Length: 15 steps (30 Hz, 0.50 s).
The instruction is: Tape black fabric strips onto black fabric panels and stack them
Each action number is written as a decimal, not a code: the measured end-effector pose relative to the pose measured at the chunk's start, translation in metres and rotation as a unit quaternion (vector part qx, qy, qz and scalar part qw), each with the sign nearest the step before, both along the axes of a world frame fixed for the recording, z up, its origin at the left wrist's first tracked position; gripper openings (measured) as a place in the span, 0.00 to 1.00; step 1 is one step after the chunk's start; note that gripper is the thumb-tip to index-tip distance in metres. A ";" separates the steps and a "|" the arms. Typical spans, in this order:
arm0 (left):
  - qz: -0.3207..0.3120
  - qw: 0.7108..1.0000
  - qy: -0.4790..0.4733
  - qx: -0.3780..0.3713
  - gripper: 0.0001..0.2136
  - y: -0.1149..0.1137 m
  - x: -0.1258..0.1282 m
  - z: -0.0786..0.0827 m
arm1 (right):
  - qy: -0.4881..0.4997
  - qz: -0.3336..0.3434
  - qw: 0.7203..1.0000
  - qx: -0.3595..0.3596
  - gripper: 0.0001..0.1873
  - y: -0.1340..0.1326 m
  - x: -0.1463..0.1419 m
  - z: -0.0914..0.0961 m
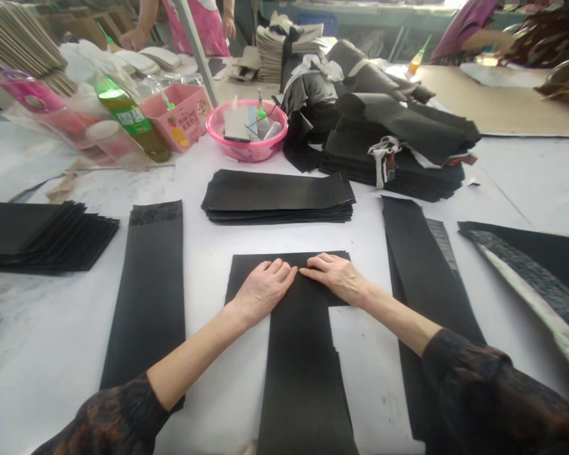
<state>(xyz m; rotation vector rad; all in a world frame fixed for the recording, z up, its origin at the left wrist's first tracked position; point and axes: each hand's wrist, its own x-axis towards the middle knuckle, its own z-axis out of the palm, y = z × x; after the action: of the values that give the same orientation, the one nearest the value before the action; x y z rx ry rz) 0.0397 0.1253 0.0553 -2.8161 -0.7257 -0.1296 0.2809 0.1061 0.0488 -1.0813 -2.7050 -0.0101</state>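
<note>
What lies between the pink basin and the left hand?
In the head view, a stack of black strips lies between the pink basin and the left hand.

The middle black strip [303, 379] runs off the bottom edge, the leftmost stack [14, 230] off the left

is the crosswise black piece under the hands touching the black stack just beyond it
Apart: the head view shows a band of white tabletop between the crosswise black piece and the black stack.
</note>
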 end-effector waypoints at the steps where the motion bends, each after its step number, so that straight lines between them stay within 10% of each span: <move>1: -0.002 1.000 -0.001 0.003 0.16 0.000 -0.001 0.000 | 0.000 0.001 1.000 0.001 0.16 0.000 0.001 0.000; 15: -0.004 1.000 -0.023 -0.008 0.15 0.000 -0.007 -0.006 | 0.023 -0.017 1.000 -0.007 0.18 -0.004 0.010 -0.006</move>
<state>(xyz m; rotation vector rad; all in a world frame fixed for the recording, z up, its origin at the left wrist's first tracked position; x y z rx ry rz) 0.0322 0.1250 0.0490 -2.8393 -0.7287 -0.1924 0.2908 0.1020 0.0425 -1.1189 -2.6502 0.0282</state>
